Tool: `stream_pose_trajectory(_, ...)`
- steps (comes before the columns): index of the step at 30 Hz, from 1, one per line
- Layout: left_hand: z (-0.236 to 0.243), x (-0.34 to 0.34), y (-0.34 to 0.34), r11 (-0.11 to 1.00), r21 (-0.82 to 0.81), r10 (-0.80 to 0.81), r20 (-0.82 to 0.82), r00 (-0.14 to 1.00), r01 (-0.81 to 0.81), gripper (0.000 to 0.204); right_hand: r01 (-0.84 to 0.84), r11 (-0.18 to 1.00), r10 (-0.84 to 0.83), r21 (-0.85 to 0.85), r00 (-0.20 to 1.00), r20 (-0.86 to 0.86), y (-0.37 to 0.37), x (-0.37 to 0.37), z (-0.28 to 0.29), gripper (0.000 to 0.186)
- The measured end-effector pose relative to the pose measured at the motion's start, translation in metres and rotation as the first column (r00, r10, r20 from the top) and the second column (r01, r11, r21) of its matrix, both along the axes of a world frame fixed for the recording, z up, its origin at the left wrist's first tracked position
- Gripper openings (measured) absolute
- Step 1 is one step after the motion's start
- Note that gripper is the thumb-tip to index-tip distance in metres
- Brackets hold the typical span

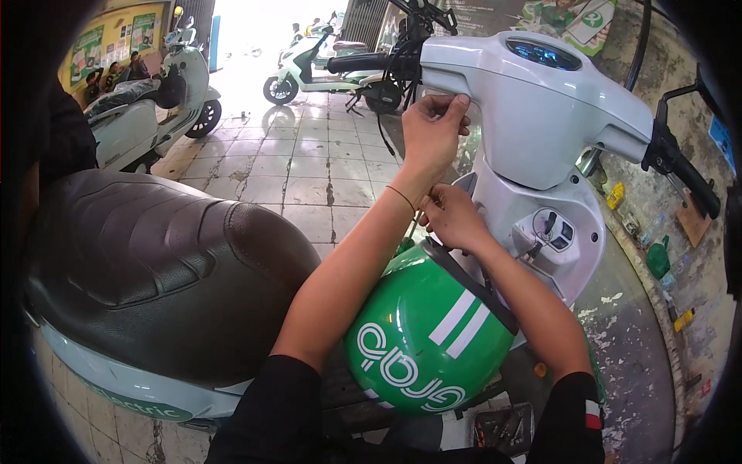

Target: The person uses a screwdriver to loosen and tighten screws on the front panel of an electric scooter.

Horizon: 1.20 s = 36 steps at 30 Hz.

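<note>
My left hand (434, 133) is raised beside the white front cowl (533, 104) of a scooter. Its thumb and fingers are closed in a pinch, and what they hold, if anything, is too small to name. Lower down, close to my left wrist, my right hand (457, 219) has its fingertips pressed together by a thin dark strand. Whether it grips that strand I cannot tell. Under my forearms a green helmet (425, 340) with white stripes rests between the seat and the scooter's front. A key (549, 224) sits in the inner panel (581, 209).
The brown scooter seat (154, 271) fills the left side. Handlebar grips (696, 182) stick out on both sides of the cowl. A tray of tools (504, 429) lies at the bottom. Other scooters (309, 73) stand behind on the tiled floor (309, 166); several people sit far left.
</note>
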<state>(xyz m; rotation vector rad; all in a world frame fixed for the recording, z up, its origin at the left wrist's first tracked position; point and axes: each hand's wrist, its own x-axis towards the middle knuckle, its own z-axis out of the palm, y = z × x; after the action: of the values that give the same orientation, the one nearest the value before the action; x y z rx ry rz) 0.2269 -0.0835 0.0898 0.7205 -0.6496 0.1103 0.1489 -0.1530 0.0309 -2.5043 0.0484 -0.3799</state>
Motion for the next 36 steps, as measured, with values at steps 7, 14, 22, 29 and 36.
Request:
stream_pose_trajectory(7,-0.001,0.006,-0.006,0.998,-0.06,0.011,0.028,1.0,-0.01,0.026,0.281,0.89,0.233,-0.359,0.396,0.888,-0.029,-0.163,0.096,0.032)
stream_pose_trajectory(14,-0.004,0.001,-0.003,0.998,-0.054,0.028,0.037,0.999,-0.026,0.021,0.813,0.576,-0.525,0.087,0.286,0.802,-0.138,-0.305,0.239,0.052)
stream_pose_trajectory(22,0.004,0.016,-0.009,0.993,0.024,0.11,0.07,0.991,-0.112,0.022,0.513,0.776,-0.536,0.367,0.231,0.812,-0.087,-0.301,0.207,0.021)
stream_pose_trajectory(29,0.009,0.028,-0.019,0.997,0.038,0.055,0.132,0.99,-0.06,0.021,0.533,0.782,-0.426,0.322,0.079,0.901,-0.026,-0.304,0.174,0.02)
stream_pose_trajectory(36,0.015,0.032,-0.029,0.999,0.042,0.03,0.113,0.993,-0.035,0.019,0.46,0.845,-0.3,0.273,-0.014,0.954,-0.007,-0.307,0.155,0.022)
